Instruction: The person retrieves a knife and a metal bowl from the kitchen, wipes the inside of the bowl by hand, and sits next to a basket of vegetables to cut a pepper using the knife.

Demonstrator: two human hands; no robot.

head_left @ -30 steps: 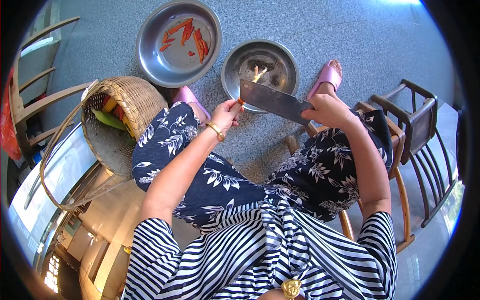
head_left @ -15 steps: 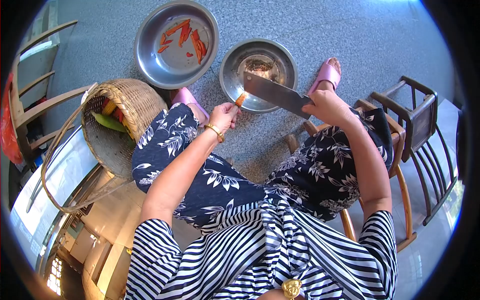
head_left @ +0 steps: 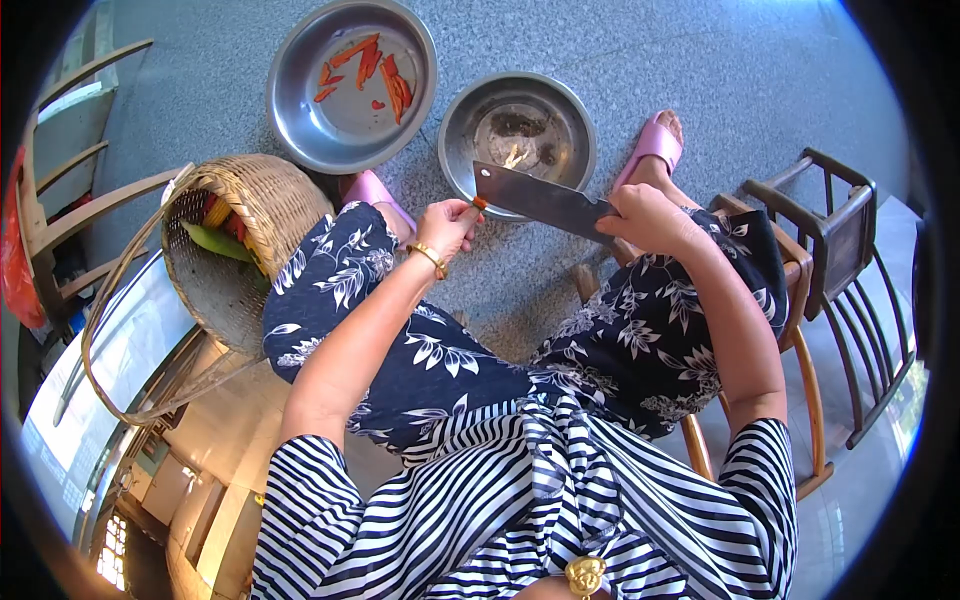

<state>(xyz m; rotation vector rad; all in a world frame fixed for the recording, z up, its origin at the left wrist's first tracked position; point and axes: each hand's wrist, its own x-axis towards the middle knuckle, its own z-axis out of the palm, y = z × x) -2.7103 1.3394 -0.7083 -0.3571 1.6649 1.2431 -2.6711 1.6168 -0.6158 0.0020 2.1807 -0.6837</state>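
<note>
My left hand (head_left: 447,226) pinches a small orange-red vegetable piece (head_left: 480,203), mostly hidden by the fingers; its exact kind is unclear. In my right hand (head_left: 648,217) is a cleaver (head_left: 540,198), gripped by its handle. Its blade points left, over the near rim of the smaller steel basin (head_left: 447,150), its front end close to the piece. Pale scraps (head_left: 514,157) lie beyond the blade in that basin, beside a dark patch. The larger steel basin (head_left: 284,100), up and to the left, contains several orange-red strips (head_left: 397,90).
A woven basket (head_left: 270,195) lies tipped at the left, with a green leaf and red and yellow produce inside. Wooden chairs stand at the left (head_left: 105,210) and right (head_left: 845,245). Two feet in pink slippers (head_left: 655,145) flank the smaller basin.
The cleaver has shifted slightly left and down, nearer the left fingers. Less of the held piece shows. Pale scraps now show in the smaller basin above the blade.
</note>
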